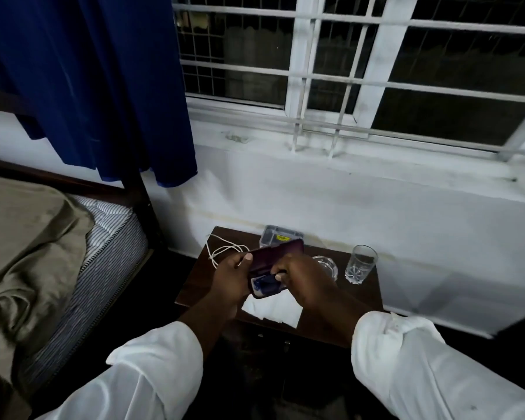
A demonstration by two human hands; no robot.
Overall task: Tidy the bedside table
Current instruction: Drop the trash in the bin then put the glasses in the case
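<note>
Two hands hold one maroon case (275,258) above the bedside table (194,286): my left hand (234,275) grips its left end, my right hand (305,278) pinches something blue inside the open lid. On the table lie a white cable (222,248), a clear box (281,234), an ashtray (326,265), a glass (361,265) and white paper (273,309).

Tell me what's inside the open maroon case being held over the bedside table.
The maroon case is open, lid up. Inside shows something blue, likely a cloth or glasses part. The right hand reaches in and covers the rest; the left hand steadies the case.
</note>
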